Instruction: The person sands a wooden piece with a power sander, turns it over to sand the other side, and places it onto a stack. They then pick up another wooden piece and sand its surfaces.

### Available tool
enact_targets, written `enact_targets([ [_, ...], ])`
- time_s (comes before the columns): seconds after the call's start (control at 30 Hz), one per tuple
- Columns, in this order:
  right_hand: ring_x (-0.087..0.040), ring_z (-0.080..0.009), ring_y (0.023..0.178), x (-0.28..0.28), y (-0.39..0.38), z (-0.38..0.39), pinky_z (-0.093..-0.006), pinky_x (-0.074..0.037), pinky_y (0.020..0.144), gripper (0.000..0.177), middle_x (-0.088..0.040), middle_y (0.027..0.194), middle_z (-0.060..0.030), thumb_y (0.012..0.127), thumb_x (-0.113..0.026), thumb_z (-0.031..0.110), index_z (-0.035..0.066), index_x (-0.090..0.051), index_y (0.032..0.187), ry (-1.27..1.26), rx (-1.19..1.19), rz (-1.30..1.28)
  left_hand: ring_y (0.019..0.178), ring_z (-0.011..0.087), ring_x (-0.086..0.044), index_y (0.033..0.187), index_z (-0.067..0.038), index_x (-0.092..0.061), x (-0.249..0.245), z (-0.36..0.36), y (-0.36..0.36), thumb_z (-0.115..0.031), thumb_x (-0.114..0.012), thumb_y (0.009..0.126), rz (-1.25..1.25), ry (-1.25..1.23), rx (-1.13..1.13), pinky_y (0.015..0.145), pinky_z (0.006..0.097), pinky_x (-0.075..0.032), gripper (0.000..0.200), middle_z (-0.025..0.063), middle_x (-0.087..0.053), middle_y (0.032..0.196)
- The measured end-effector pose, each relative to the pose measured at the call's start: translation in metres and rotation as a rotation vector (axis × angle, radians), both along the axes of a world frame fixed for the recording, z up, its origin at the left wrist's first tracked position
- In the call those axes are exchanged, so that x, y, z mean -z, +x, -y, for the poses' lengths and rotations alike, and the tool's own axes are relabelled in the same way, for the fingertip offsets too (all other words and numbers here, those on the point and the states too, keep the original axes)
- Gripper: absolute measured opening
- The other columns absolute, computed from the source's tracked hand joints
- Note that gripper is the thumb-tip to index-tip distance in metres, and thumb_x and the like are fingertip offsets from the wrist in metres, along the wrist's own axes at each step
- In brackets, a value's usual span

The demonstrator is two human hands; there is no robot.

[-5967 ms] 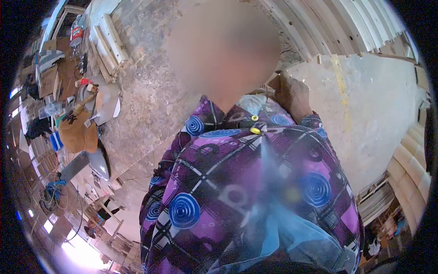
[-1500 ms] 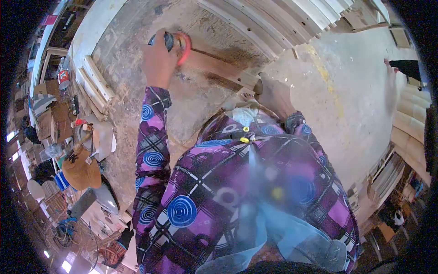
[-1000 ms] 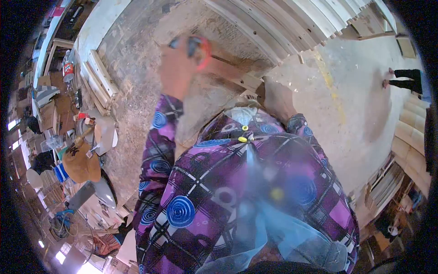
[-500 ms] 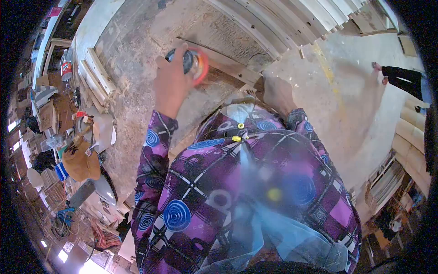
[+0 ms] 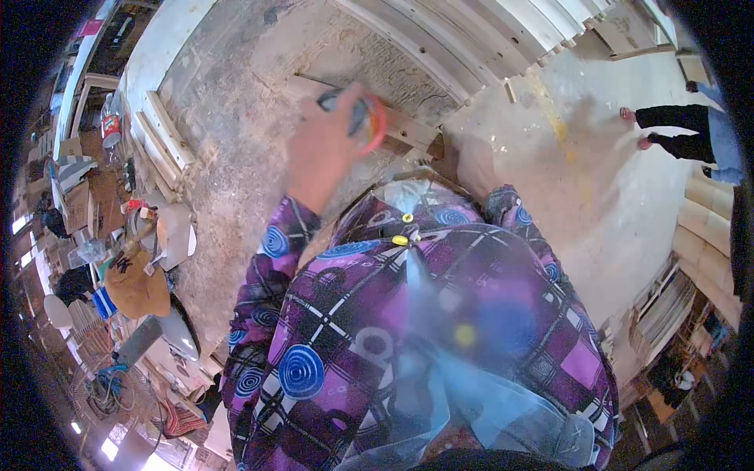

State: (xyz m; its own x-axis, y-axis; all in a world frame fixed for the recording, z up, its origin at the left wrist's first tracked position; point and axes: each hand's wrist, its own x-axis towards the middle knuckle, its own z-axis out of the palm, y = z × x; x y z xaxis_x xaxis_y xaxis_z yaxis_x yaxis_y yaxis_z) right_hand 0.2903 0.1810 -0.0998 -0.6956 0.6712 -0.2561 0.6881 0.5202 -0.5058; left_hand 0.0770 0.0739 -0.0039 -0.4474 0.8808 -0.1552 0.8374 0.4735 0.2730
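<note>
My left hand [image 5: 326,145], smeared by motion, is closed over a round tool [image 5: 377,125] with a black-grey body and a red-orange rim; its exact kind is blurred. The tool sits against a narrow wooden board [image 5: 410,132] that runs slantwise in front of my body. At the board's near right end, my right hand [image 5: 473,163] grips the wood, its fingers partly hidden and blurred. Below both hands is the patterned purple shirt [image 5: 330,314] I wear.
Long pale boards [image 5: 471,47] lie side by side at the top. More wood strips [image 5: 166,133] rest at the left, near a bottle [image 5: 111,129] and a tan cap [image 5: 135,282]. A person in dark trousers [image 5: 671,118] stands at the right on the dusty floor.
My left hand and the round tool have moved right along the board, towards my right hand. More of the person at the right shows.
</note>
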Motion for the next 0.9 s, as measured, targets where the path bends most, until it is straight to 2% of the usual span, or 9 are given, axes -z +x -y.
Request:
enact_targets([
  [0.07,-0.067,-0.0379,0.08,0.0,0.0,0.002,-0.0476,-0.052,0.068,0.028,-0.069,0.083,-0.0162,0.074,-0.073,0.031,0.013,-0.065,0.095,-0.011,0.02,-0.11,0.097,0.0426,-0.063,0.138,-0.028,-0.047,-0.001,0.0,0.02,-0.026,-0.072,0.081,-0.026,-0.02,0.055,0.077,0.0491,-0.054,0.062,0.0232,-0.049,0.115],
  [0.13,-0.068,-0.0372,0.08,0.0,-0.004,0.002,-0.0475,-0.052,0.068,0.029,-0.07,0.083,-0.0159,0.073,-0.074,0.033,0.013,-0.066,0.093,0.006,-0.004,0.027,0.098,0.0424,-0.063,0.138,-0.029,-0.047,0.001,-0.001,0.021,-0.027,-0.072,0.081,-0.053,-0.039,0.113,0.078,0.049,-0.055,0.062,0.0234,-0.049,0.115],
  [0.3,-0.068,-0.036,0.078,0.001,-0.009,0.001,-0.0466,-0.053,0.067,0.025,-0.07,0.083,-0.0152,0.074,-0.072,0.03,0.013,-0.067,0.091,0.028,-0.02,0.18,0.098,0.0439,-0.062,0.138,-0.029,-0.049,0.015,-0.009,-0.034,-0.031,-0.07,0.083,-0.033,0.046,-0.119,0.078,0.0499,-0.055,0.06,0.0241,-0.049,0.117],
  [0.47,-0.068,-0.0366,0.076,-0.024,-0.01,0.007,-0.0465,-0.053,0.067,0.021,-0.07,0.08,-0.0152,0.075,-0.069,0.027,0.013,-0.067,0.091,0.049,-0.056,0.17,0.097,0.0433,-0.063,0.136,-0.028,-0.051,0.02,-0.005,-0.027,-0.029,-0.07,0.083,-0.105,0.103,-0.073,0.078,0.0496,-0.054,0.057,0.0245,-0.049,0.117],
  [0.53,-0.068,-0.0381,0.076,-0.019,0.0,0.007,-0.0472,-0.053,0.066,0.021,-0.07,0.079,-0.0157,0.076,-0.068,0.027,0.013,-0.067,0.092,0.064,-0.013,-0.14,0.096,0.043,-0.063,0.136,-0.028,-0.051,0.02,-0.002,-0.013,-0.029,-0.07,0.083,-0.122,0.141,-0.003,0.078,0.0495,-0.054,0.056,0.0243,-0.049,0.116],
  [0.67,-0.067,-0.04,0.075,-0.022,-0.006,0.006,-0.0481,-0.052,0.066,0.019,-0.069,0.08,-0.0173,0.078,-0.067,0.029,0.014,-0.067,0.09,-0.056,0.016,-0.07,0.1,0.043,-0.062,0.135,-0.028,-0.052,0.012,-0.003,-0.018,-0.03,-0.072,0.08,-0.023,0.079,-0.037,0.081,0.0482,-0.054,0.059,0.0252,-0.05,0.118],
  [0.73,-0.066,-0.0398,0.086,-0.021,-0.012,0.005,-0.0491,-0.051,0.074,0.046,-0.067,0.086,-0.0228,0.073,-0.073,0.03,0.007,-0.059,0.11,-0.008,-0.005,0.221,0.101,0.0428,-0.062,0.135,-0.028,-0.051,0.017,-0.002,-0.043,-0.031,-0.073,0.08,-0.005,0.104,-0.085,0.082,0.0483,-0.054,0.06,0.0247,-0.051,0.117],
  [0.87,-0.066,-0.0406,0.08,-0.01,-0.006,0.003,-0.0485,-0.052,0.073,0.048,-0.067,0.082,-0.0197,0.074,-0.073,0.028,0.009,-0.056,0.115,-0.003,-0.019,0.242,0.106,0.0424,-0.06,0.136,-0.026,-0.05,0.018,0.027,-0.103,-0.033,-0.073,0.08,-0.278,0.13,-0.308,0.084,0.0495,-0.052,0.061,0.0217,-0.052,0.12],
  [0.9,-0.065,-0.0412,0.081,-0.003,-0.001,0.005,-0.0485,-0.052,0.074,0.049,-0.067,0.086,-0.0193,0.073,-0.074,0.029,0.008,-0.057,0.114,0.185,-0.028,0.025,0.106,0.0424,-0.06,0.136,-0.026,-0.05,0.012,0.036,-0.111,-0.033,-0.073,0.08,-0.278,0.132,-0.304,0.084,0.0495,-0.052,0.061,0.0217,-0.052,0.12],
])
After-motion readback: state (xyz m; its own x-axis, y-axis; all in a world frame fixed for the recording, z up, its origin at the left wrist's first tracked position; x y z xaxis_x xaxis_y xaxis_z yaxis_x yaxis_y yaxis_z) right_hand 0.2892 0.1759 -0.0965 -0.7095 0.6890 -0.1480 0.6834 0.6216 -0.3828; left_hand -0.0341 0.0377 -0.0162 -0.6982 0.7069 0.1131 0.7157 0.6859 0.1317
